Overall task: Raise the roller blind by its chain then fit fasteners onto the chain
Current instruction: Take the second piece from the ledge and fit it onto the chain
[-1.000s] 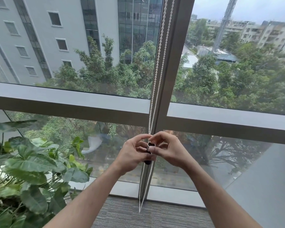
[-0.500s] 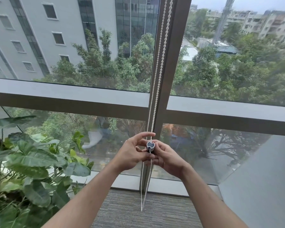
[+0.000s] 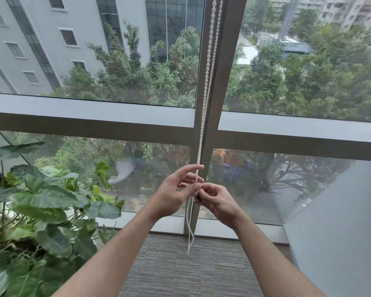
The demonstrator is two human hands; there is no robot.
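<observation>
A white bead chain [image 3: 205, 97] hangs in two strands down the window's vertical post and ends in a loop [image 3: 190, 239] just above the floor. Both hands meet on it at mid height. My left hand [image 3: 172, 195] has its forefinger raised behind the strands and its thumb pressed against the chain. My right hand [image 3: 217, 200] is curled around a small dark fastener [image 3: 198, 197] on the chain; only a dark sliver of it shows between the fingers. The blind itself is out of view.
A large leafy plant [image 3: 41, 211] fills the lower left, close to my left forearm. The grey window post [image 3: 221, 82] and crossbar [image 3: 94, 118] stand behind the chain. Grey carpet [image 3: 180, 271] lies below, and a pale wall panel [image 3: 341, 232] slants in at the right.
The fastener showed plainly between my fingertips; my fingers have closed over it and hide most of it. My left forefinger has lifted, and the chain's lower loop now curves.
</observation>
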